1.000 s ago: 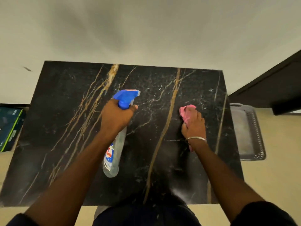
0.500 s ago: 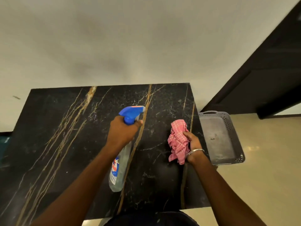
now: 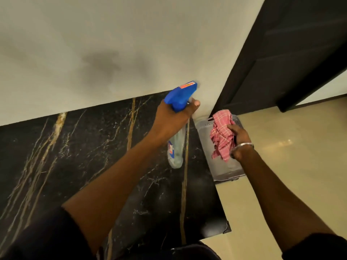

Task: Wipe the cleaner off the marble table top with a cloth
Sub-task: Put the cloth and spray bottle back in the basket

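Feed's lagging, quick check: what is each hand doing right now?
Left hand: grips the spray bottle at its neck.
Right hand: holds the pink cloth, bunched.

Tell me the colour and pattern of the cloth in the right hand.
Pink cloth with pale checks; head view.

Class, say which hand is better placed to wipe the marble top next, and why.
Right, probably. The right hand grips the pink cloth, though over the grey basket beside the table top. The left hand is occupied, gripping the spray bottle.
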`<action>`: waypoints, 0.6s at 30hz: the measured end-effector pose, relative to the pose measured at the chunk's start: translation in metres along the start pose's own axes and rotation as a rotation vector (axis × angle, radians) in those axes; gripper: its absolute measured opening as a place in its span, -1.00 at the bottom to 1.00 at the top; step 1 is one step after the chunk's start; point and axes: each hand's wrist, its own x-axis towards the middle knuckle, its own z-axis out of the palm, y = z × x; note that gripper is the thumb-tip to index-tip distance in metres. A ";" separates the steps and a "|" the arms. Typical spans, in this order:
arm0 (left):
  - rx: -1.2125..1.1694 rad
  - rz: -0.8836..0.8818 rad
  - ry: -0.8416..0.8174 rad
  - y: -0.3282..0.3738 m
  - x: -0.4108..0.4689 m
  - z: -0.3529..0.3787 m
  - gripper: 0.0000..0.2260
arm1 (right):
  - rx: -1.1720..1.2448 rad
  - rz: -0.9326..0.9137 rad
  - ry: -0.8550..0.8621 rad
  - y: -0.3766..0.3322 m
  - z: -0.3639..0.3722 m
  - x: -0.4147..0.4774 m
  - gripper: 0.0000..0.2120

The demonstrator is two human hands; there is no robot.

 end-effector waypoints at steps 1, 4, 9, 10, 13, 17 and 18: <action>-0.048 -0.002 -0.018 -0.001 0.007 0.012 -0.74 | -0.008 -0.011 0.001 -0.008 -0.007 0.009 -0.81; -0.157 -0.036 -0.058 -0.011 0.032 0.057 -0.70 | -0.104 -0.096 0.085 -0.026 -0.040 0.055 -0.60; -0.162 -0.207 -0.116 -0.051 0.061 0.119 -0.71 | -0.476 -0.256 0.242 -0.022 -0.091 0.121 -0.62; -0.161 -0.234 -0.103 -0.061 0.065 0.130 -0.74 | -0.557 -0.278 0.248 -0.016 -0.099 0.131 -0.63; -0.178 -0.301 -0.028 -0.089 0.073 0.159 -0.85 | -0.769 -0.344 0.198 0.006 -0.121 0.158 -0.64; -0.210 -0.392 0.037 -0.132 0.081 0.191 -0.79 | -0.973 -0.502 0.195 0.038 -0.136 0.191 -0.67; -0.199 -0.410 0.035 -0.143 0.081 0.198 -0.72 | -1.015 -0.534 0.199 0.044 -0.137 0.199 -0.68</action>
